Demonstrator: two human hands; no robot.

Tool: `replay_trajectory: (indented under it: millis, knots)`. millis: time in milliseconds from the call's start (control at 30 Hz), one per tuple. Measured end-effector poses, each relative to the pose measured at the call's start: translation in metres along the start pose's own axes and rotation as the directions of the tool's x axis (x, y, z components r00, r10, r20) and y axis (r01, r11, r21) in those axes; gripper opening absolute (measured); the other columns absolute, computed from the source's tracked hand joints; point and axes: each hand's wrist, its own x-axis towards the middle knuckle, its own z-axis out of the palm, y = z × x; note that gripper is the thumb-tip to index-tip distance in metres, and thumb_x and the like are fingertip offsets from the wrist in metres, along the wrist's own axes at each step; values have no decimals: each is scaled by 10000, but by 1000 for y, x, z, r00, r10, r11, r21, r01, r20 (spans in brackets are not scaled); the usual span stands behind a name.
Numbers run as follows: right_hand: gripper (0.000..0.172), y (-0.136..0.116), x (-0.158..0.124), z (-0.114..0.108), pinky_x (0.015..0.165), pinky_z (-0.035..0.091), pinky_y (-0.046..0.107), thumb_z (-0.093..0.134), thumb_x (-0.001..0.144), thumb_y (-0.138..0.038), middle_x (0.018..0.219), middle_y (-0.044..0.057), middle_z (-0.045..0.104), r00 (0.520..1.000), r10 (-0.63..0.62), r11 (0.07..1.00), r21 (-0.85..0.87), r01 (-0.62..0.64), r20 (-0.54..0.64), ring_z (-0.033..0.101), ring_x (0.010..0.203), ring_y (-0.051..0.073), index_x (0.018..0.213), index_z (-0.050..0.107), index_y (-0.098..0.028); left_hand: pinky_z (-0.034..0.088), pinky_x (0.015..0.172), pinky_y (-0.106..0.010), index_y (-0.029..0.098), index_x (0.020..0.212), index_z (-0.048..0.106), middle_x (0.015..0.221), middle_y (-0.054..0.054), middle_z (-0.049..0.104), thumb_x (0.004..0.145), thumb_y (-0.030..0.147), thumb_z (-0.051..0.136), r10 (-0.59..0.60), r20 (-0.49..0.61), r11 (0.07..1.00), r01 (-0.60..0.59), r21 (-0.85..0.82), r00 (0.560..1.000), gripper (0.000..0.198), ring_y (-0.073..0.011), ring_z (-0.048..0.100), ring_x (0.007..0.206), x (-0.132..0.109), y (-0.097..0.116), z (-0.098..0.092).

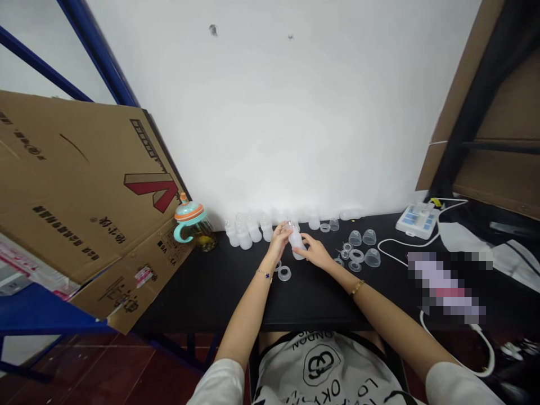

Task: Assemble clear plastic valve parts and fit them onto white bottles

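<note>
Bottle, frosted white plastic (297, 242): left hand (279, 239) fingers gripping top, right hand (316, 251) fingers gripping lower side. Best squeezed lightly, clear of translucent plastic ring (284, 279) near-left of bottle.

Remotely, I read V6, V3 and a ® beside blurred Chinese characters on the flat-sided brown cardboard box (101, 185), left of the fingers (310, 246); nearer the wearer than the fingers, LONDON and OKY mark a white, black-printed fabric shirt (287, 371).
</note>
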Motion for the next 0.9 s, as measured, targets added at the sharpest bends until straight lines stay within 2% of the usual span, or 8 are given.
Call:
replay_trajectory:
  millis: [133, 233, 433, 533, 667, 900]
  knots:
    - [501, -2, 0, 0, 661, 513, 274, 721, 816, -417, 1029, 21, 756, 998, 14, 1000, -18, -16, -60, 712, 712, 186, 1287, 614, -283, 496, 905, -345, 188, 1151, 639, 1109, -96, 725, 764, 455, 773, -30, -10, 998, 30, 57, 1000, 489, -240, 684, 1025, 1, -4, -1]
    - [485, 0, 1, -1, 663, 511, 282, 718, 813, -430, 1031, 19, 757, 990, 37, 999, -15, -39, -134, 716, 729, 196, 1267, 622, -286, 519, 870, -336, 172, 1132, 660, 1107, -111, 730, 800, 502, 735, -63, -36, 985, 68, 156, 997, 474, -237, 700, 999, 1, -7, -2]
    - [513, 6, 3, -2, 665, 504, 295, 688, 836, -485, 1054, 26, 764, 983, 85, 996, 2, -86, -161, 716, 722, 207, 1301, 607, -284, 558, 832, -341, 144, 1183, 658, 1110, -138, 739, 768, 410, 796, -107, -21, 948, 108, 299, 994, 511, -254, 710, 1003, -2, -14, 0]
    - [501, 6, 2, -2, 677, 504, 296, 676, 850, -462, 1040, 26, 769, 983, 66, 998, 6, -66, -170, 716, 733, 211, 1318, 614, -296, 557, 838, -354, 144, 1190, 648, 1100, -138, 742, 716, 337, 843, -87, -17, 939, 87, 331, 996, 548, -253, 709, 986, -2, -16, 2]
    - [496, 5, 1, -2, 675, 507, 292, 675, 851, -451, 1032, 34, 770, 984, 53, 999, 7, -52, -169, 715, 748, 216, 1319, 632, -294, 549, 841, -366, 137, 1093, 663, 1067, -137, 741, 633, 322, 895, -48, 32, 938, 34, 346, 998, 548, -246, 708, 935, 1, -19, 2]
    - [475, 6, 3, 0, 663, 502, 291, 651, 860, -474, 1095, 43, 764, 989, 42, 999, 15, -40, -144, 675, 688, 183, 1294, 640, -281, 548, 821, -352, 146, 1095, 637, 1040, -115, 733, 610, 313, 908, 28, -13, 924, -21, 381, 1000, 580, -201, 701, 832, 3, -23, -1]
